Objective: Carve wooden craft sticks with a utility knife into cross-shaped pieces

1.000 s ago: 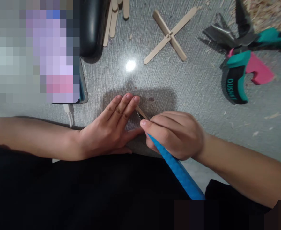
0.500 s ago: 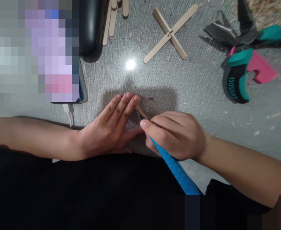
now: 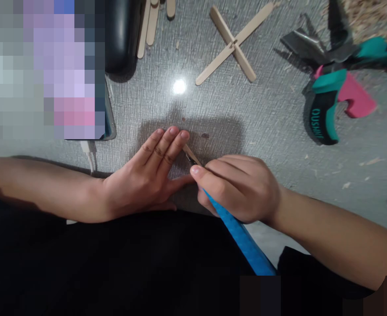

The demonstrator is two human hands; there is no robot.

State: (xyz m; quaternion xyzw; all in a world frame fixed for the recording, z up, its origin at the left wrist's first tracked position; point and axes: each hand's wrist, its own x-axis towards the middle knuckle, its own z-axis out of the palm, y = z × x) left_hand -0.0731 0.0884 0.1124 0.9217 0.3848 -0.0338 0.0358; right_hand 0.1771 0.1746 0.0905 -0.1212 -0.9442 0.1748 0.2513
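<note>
Wooden craft stick [image 3: 189, 153], thin and pale, lay flat on the grey textured tabletop [image 3: 279, 145] just in front of you. Most of it was hidden beneath your left hand [image 3: 147, 175], whose fingers were stretched out flat and close together, pressing it down. Your right hand [image 3: 239, 186] was closed around the blue-handled craft knife [image 3: 239, 239], thumb and fingers pinching low near the blade, the tip set on the exposed end of the craft stick just beside your left fingertips. Over the last second almost nothing had shifted: both hands held the same pose, and only the handle tilted a little. That looked like a slow, pressing cut, with no piece yet parted that could be seen. Further off lay two pale sticks joined in a cross [image 3: 234, 44], a few loose sticks [image 3: 153, 24] beside a black rounded case [image 3: 121, 35], teal, black and pink cutters [image 3: 327, 87] and a heap of wood shavings [image 3: 367, 17] — chips were scattered over the surface. A phone [image 3: 110, 126] with a white cable [image 3: 89, 151] sat to your left — the room beyond was out of view
</note>
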